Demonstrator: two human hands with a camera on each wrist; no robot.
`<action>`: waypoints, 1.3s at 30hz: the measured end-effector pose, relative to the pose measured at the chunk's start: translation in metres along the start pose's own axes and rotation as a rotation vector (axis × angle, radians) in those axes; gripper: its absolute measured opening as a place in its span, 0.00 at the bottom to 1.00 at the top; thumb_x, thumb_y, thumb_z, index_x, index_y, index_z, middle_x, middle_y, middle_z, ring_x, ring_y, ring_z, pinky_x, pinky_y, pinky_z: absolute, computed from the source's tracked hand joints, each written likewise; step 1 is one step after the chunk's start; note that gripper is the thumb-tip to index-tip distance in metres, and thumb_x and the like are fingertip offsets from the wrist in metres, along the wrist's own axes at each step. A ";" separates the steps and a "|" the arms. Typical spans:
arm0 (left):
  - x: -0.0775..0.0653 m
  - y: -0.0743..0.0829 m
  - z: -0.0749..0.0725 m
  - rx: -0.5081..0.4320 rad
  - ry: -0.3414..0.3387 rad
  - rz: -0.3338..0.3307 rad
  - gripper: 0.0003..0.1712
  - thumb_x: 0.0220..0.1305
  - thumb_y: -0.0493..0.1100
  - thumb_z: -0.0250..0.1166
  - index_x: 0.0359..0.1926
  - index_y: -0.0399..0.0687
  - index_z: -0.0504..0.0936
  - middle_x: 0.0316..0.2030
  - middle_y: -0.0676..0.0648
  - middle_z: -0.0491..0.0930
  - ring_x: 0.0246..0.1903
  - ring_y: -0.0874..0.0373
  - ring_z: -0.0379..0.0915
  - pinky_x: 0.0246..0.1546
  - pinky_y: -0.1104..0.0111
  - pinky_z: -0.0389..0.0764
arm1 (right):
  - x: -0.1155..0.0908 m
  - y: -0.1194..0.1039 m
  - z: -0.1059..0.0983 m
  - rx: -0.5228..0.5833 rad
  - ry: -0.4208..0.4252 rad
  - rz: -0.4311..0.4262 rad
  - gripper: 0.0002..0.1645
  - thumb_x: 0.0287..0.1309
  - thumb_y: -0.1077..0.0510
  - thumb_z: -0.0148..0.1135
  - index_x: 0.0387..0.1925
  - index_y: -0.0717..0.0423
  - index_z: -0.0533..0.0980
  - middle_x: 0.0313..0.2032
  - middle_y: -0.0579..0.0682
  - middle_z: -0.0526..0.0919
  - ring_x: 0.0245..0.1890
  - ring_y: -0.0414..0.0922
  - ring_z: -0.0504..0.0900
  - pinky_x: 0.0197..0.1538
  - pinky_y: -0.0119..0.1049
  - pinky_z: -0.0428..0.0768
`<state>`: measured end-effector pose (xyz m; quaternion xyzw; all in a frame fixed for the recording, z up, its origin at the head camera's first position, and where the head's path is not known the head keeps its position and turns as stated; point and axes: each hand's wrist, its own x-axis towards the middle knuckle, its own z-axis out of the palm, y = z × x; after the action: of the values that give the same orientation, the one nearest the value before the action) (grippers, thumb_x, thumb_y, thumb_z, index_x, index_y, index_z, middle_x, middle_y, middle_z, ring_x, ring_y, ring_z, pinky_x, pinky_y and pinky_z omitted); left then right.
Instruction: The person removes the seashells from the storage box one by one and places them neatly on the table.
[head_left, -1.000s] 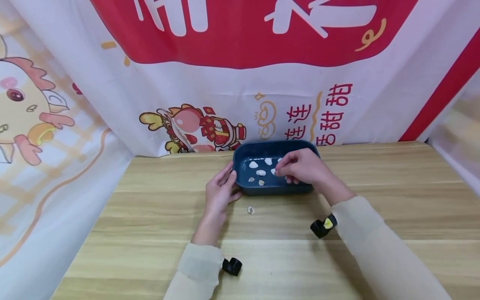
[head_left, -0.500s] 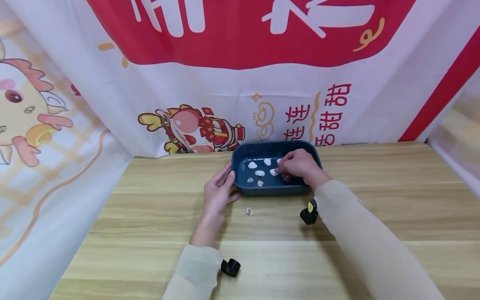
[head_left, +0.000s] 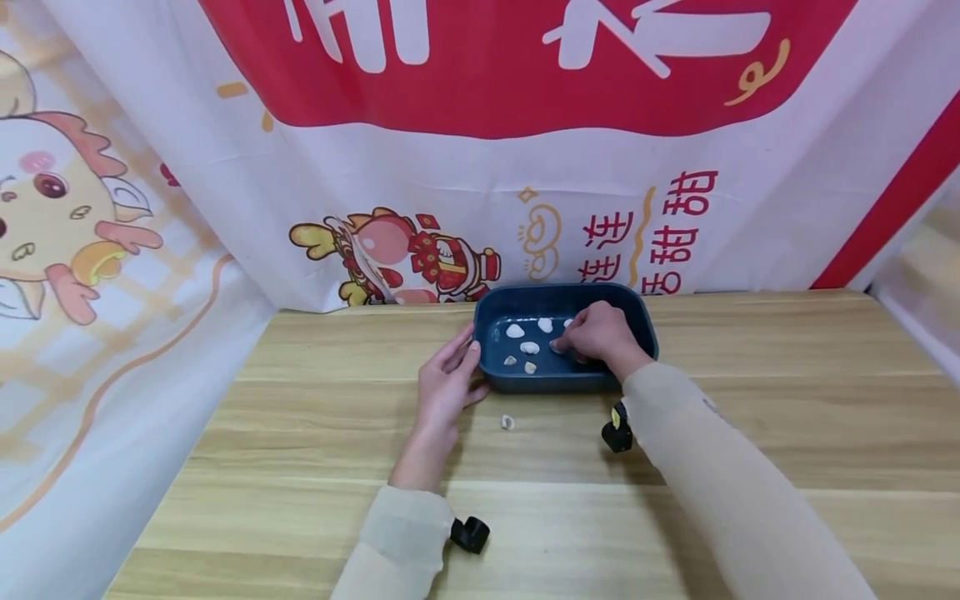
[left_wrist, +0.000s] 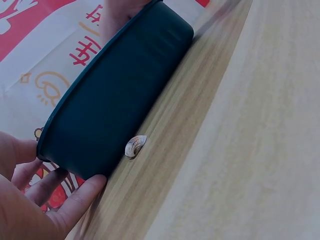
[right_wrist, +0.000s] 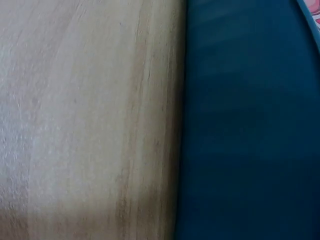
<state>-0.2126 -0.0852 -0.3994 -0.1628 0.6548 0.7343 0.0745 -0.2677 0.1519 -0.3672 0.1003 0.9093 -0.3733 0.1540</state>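
A dark blue rectangular basin (head_left: pixel 540 382) stands at the back of the wooden table, with several small pale shells inside, such as a white shell (head_left: pixel 529 348) near its middle. My left hand (head_left: pixel 444 390) holds the basin's front left corner; in the left wrist view, a digit touches the rim and fingertips rest against the lower wall. Inside the basin, my right hand (head_left: pixel 600 332) reaches down and pinches a white shell (head_left: pixel 555 347), mostly covered by the fingertips. The right wrist view shows only the basin's outer wall (right_wrist: pixel 250 125) and the tabletop, not the hand.
One striped shell (left_wrist: pixel 135 146) lies on the table (head_left: pixel 322 433) in front of the basin. A printed cloth (head_left: pixel 420 167) hangs right behind the basin, and another patterned cloth (head_left: pixel 135 333) borders the table's left side.
My right hand has lowered into the basin, its fingertips now down over a white shell. The left hand keeps its place at the basin's corner, and the camera view has shifted slightly.
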 end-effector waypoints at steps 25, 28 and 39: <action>-0.003 -0.001 0.000 -0.022 -0.005 0.017 0.20 0.79 0.51 0.66 0.67 0.76 0.83 0.75 0.49 0.76 0.71 0.48 0.77 0.60 0.44 0.88 | 0.002 0.009 -0.001 0.094 -0.088 0.003 0.14 0.69 0.49 0.74 0.44 0.57 0.87 0.35 0.51 0.85 0.37 0.48 0.81 0.47 0.39 0.78; -0.003 -0.001 0.000 -0.019 -0.006 0.020 0.20 0.79 0.51 0.66 0.67 0.75 0.83 0.75 0.49 0.76 0.71 0.48 0.77 0.59 0.43 0.88 | 0.003 0.009 -0.001 0.100 -0.091 -0.003 0.15 0.69 0.49 0.74 0.46 0.56 0.86 0.39 0.52 0.84 0.37 0.48 0.81 0.46 0.39 0.78; -0.004 -0.001 0.000 -0.017 -0.002 0.029 0.20 0.79 0.50 0.66 0.68 0.72 0.83 0.74 0.48 0.77 0.70 0.48 0.78 0.58 0.43 0.88 | 0.005 0.011 -0.002 0.116 -0.098 -0.005 0.16 0.70 0.48 0.73 0.48 0.56 0.88 0.40 0.52 0.85 0.34 0.47 0.81 0.44 0.38 0.77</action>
<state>-0.2085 -0.0851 -0.3989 -0.1532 0.6508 0.7410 0.0628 -0.2692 0.1615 -0.3744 0.0882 0.8778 -0.4303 0.1911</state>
